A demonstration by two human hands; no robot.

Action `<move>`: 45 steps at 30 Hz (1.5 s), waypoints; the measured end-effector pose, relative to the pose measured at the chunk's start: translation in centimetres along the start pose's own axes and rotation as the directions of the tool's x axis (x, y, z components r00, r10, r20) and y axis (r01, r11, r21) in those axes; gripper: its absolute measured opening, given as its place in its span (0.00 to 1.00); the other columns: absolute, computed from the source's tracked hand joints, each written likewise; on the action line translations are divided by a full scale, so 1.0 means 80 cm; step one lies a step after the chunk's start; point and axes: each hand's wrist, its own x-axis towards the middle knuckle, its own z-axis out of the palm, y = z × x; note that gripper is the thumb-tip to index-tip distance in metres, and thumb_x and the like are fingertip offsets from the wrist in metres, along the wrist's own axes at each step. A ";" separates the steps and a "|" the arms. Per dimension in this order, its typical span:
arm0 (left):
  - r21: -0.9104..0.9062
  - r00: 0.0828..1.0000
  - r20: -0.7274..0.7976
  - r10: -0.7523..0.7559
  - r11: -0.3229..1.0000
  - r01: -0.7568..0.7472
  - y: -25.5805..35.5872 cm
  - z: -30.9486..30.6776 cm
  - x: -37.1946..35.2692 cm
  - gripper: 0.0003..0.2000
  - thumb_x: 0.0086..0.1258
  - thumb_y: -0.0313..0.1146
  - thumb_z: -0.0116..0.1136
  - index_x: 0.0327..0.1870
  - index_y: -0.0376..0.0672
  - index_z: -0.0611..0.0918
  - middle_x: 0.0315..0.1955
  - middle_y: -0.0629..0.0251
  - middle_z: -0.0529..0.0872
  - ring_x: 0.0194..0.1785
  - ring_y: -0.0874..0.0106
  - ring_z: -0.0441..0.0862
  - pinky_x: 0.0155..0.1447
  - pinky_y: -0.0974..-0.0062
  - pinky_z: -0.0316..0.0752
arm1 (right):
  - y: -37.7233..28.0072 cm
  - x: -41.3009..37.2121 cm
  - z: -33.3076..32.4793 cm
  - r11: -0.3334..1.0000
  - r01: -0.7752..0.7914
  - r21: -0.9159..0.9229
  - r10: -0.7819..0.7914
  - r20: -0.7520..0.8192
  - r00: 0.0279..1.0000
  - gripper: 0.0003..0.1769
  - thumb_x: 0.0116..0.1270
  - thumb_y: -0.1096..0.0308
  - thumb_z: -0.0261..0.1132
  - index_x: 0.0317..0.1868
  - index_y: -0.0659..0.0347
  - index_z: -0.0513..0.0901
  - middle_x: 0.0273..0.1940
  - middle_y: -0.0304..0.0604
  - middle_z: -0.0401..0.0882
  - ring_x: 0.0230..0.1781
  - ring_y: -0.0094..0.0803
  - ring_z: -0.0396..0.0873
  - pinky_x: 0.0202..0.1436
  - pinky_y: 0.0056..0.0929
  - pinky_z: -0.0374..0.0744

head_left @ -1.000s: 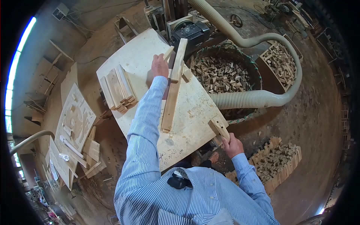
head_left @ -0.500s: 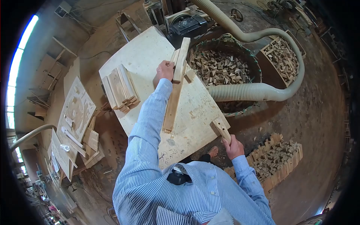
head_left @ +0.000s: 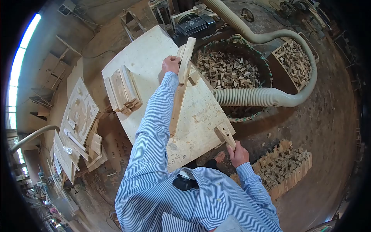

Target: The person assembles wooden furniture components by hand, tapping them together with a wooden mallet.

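On the pale board table [head_left: 197,116], my left hand [head_left: 171,65] is closed, its fingertips against a narrow wooden piece [head_left: 180,52] beside a long upright wooden strip [head_left: 187,58]. The palm side of this hand is hidden. Below the strip, a flat brown wooden bar [head_left: 177,112] runs back towards me. At the table's near right corner my right hand [head_left: 239,154] is wrapped round the end of a wooden bar with dark holes [head_left: 228,137]. A stack of wooden strips [head_left: 123,89] lies left of my left hand.
Behind the table stands a machine with a black motor [head_left: 195,26]. A ribbed hose [head_left: 247,96] crosses a basket of wood offcuts [head_left: 232,69]. More offcuts fill a box [head_left: 295,63] and a low wood-walled pen [head_left: 282,166]. Boards [head_left: 83,112] stand at left.
My left hand has shifted slightly away from me along the strip. My right hand and the bar with holes have moved a little left in view.
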 end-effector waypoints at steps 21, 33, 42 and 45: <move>-0.013 0.999 -0.041 0.022 1.000 -0.022 -0.009 -0.008 0.166 0.11 0.62 0.40 0.77 0.37 0.41 0.94 0.36 0.55 0.95 0.43 0.60 0.91 0.58 0.63 0.83 | -0.100 0.118 0.001 1.000 -0.012 0.003 0.012 0.011 1.000 0.22 0.79 0.50 0.62 0.54 0.62 0.75 0.39 0.65 0.87 0.42 0.65 0.86 0.46 0.60 0.82; 0.056 0.996 -0.056 0.071 0.996 -0.067 0.001 -0.018 0.217 0.12 0.63 0.41 0.77 0.37 0.42 0.93 0.40 0.54 0.94 0.48 0.56 0.91 0.59 0.60 0.82 | -0.139 0.155 0.009 0.999 0.024 0.038 -0.021 -0.079 0.997 0.21 0.81 0.49 0.61 0.52 0.62 0.77 0.36 0.63 0.86 0.39 0.66 0.85 0.42 0.59 0.81; -0.032 0.996 -0.032 0.077 0.996 -0.078 -0.007 -0.016 0.184 0.10 0.66 0.38 0.74 0.40 0.41 0.93 0.38 0.53 0.94 0.47 0.56 0.91 0.56 0.60 0.83 | -0.131 0.132 0.006 0.998 -0.040 0.040 0.043 -0.061 0.997 0.23 0.79 0.46 0.62 0.53 0.60 0.78 0.40 0.61 0.88 0.42 0.62 0.87 0.46 0.56 0.83; -0.055 0.988 -0.101 0.118 0.991 -0.124 -0.002 -0.012 0.142 0.10 0.66 0.36 0.72 0.41 0.40 0.92 0.39 0.53 0.94 0.45 0.57 0.91 0.55 0.61 0.83 | -0.122 0.113 0.002 0.998 -0.028 0.062 0.031 -0.055 0.998 0.23 0.79 0.46 0.62 0.53 0.59 0.78 0.41 0.60 0.89 0.43 0.61 0.87 0.47 0.56 0.83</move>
